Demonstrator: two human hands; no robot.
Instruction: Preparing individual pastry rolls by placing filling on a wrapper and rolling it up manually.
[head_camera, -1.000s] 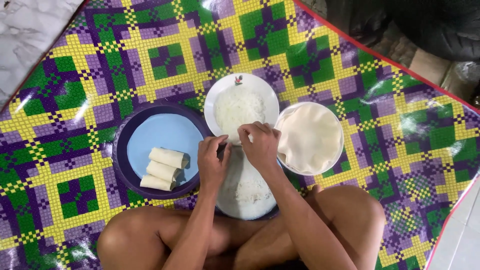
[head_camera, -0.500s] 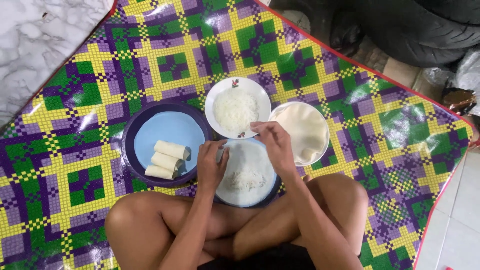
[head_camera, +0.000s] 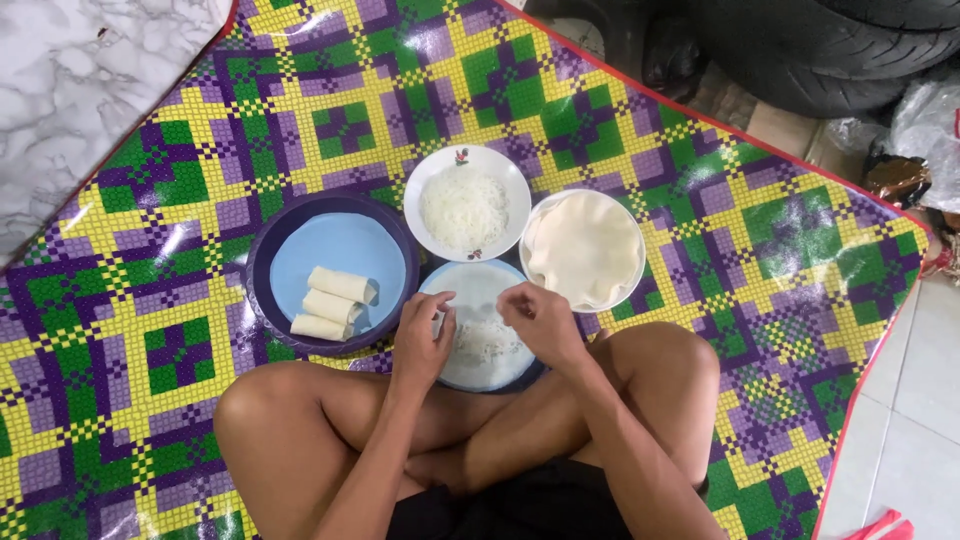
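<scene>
I sit cross-legged on a patterned mat. Before my knees lies a dark plate (head_camera: 440, 372) with a thin white wrapper (head_camera: 478, 300) spread on it and a small heap of white noodle filling (head_camera: 487, 343) in its middle. My left hand (head_camera: 422, 338) rests its fingers on the wrapper's left edge. My right hand (head_camera: 538, 322) hovers over the wrapper's right side, fingers curled and pinched together. Beyond the plate stands a white bowl (head_camera: 430, 180) of white noodles (head_camera: 463, 207).
A dark blue dish (head_camera: 268, 250) at left holds three finished white rolls (head_camera: 330, 302). A white bowl of stacked round wrappers (head_camera: 583, 247) stands at right. The mat (head_camera: 150, 330) has a green, yellow and purple check. Marble floor, dark tyres and plastic bags lie beyond it.
The camera view has shifted back. My right hand drew back from the noodle bowl to above the wrapper, and filling now lies on the wrapper. My left hand stayed at the wrapper's left edge.
</scene>
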